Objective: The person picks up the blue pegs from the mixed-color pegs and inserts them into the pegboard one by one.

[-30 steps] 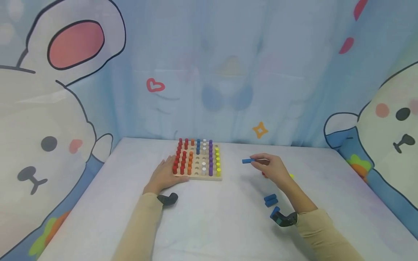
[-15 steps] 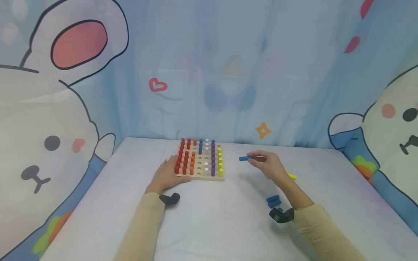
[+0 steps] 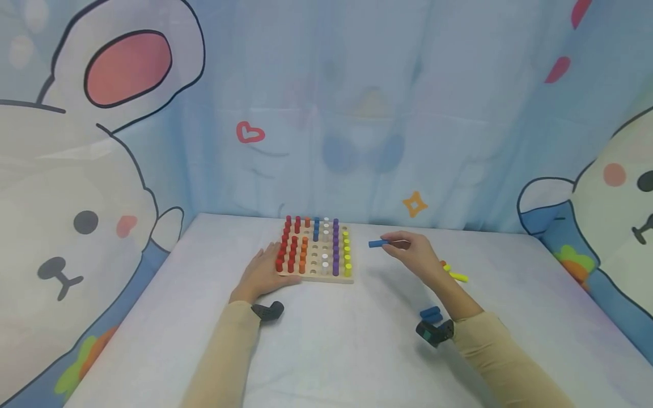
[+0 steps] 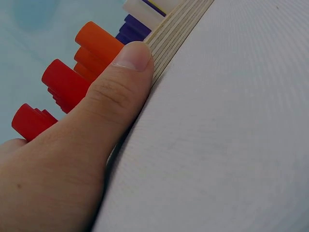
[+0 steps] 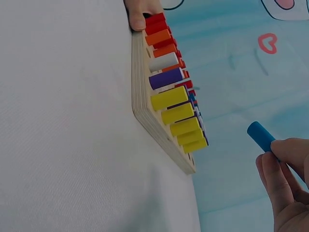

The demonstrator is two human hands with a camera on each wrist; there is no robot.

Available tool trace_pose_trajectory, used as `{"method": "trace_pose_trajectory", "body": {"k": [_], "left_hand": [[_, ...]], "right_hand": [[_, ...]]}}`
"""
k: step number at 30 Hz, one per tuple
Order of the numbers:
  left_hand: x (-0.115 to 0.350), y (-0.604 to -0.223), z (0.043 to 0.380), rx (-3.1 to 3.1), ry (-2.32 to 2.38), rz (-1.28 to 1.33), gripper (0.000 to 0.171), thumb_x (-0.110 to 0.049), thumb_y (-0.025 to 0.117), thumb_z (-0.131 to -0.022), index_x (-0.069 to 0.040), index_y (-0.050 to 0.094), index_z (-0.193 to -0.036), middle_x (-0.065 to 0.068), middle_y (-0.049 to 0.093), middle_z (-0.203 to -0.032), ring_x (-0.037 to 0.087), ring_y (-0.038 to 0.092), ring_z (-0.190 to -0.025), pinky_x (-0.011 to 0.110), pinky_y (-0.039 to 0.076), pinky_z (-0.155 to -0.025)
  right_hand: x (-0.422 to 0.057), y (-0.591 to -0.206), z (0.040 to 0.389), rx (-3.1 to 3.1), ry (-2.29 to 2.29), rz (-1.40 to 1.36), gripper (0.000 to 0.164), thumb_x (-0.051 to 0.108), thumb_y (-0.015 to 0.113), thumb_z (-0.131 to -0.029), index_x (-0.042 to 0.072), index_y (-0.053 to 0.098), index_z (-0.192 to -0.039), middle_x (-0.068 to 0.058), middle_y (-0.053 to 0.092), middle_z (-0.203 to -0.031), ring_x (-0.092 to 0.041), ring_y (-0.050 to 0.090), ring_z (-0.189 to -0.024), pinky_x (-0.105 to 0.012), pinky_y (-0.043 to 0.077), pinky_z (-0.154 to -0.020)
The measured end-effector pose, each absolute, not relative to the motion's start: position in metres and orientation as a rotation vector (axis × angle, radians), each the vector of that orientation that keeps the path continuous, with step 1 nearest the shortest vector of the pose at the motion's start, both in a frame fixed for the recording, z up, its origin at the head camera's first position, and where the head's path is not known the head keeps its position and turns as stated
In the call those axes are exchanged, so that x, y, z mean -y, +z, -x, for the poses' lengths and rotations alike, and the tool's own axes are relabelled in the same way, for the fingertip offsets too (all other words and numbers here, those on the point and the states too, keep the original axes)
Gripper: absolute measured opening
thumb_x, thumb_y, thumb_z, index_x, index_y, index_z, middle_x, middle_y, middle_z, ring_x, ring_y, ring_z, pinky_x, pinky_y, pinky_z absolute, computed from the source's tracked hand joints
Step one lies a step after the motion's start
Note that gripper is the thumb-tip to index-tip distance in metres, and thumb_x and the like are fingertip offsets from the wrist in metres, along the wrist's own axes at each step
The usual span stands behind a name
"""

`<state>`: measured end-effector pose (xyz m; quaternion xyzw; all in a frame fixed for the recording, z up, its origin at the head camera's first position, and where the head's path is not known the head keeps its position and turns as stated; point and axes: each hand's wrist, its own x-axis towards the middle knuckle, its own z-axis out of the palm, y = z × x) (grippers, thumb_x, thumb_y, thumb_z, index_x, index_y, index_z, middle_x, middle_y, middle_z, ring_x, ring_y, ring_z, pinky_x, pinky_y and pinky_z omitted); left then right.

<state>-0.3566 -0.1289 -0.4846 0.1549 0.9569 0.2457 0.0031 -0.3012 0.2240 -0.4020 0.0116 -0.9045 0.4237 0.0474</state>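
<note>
A wooden pegboard (image 3: 334, 279) stands near the back of the table, with rows of red, orange, blue, white, purple and yellow pegs upright in it. My left hand (image 3: 257, 275) rests against its front left corner, fingers straight along the side. In the left wrist view the thumb (image 4: 113, 94) presses on the layered front edge. To the right of the board, my right hand (image 3: 415, 255) pinches a blue peg (image 5: 260, 137) between thumb and fingers, above the table. That peg lies roughly level and points toward the board. Several holes in the blue column are bare.
Loose blue pegs (image 3: 431, 314) lie near the right wrist, partly hidden by its camera (image 3: 433, 333). Yellow pegs (image 3: 458, 277) and an orange-red one (image 3: 442, 263) lie beyond the right forearm. A printed curtain (image 3: 357, 170) hangs behind the table.
My right hand has moved left and slightly up, bringing the blue peg closer to the pegboard. The left hand stays at the board's corner. The head view has shifted slightly.
</note>
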Motion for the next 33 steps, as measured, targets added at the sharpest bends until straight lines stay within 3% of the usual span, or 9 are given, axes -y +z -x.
{"method": "trace_pose_trajectory", "body": {"k": [12, 33], "left_hand": [[0.129, -0.483, 0.355, -2.998, 0.778, -0.48, 0.118, -0.075, 0.066, -0.066, -0.009, 0.021, -0.152, 0.008, 0.026, -0.157, 0.023, 0.017, -0.148, 0.04, 0.012, -0.122], [0.129, -0.485, 0.357, -2.99, 0.822, -0.457, 0.118, -0.075, 0.067, -0.064, -0.011, 0.021, -0.152, 0.008, 0.026, -0.157, 0.022, 0.018, -0.147, 0.04, 0.013, -0.122]], "right_hand": [[-0.212, -0.403, 0.312, 2.725, 1.31, -0.069, 0.04, 0.032, 0.067, -0.089, 0.016, 0.059, -0.125, -0.009, 0.063, -0.121, -0.027, 0.06, -0.114, -0.043, 0.053, -0.094], [-0.19, -0.407, 0.327, 2.521, 1.59, 0.107, 0.042, 0.032, 0.065, -0.09, 0.011, 0.058, -0.126, -0.01, 0.055, -0.133, -0.027, 0.052, -0.126, -0.042, 0.045, -0.105]]}}
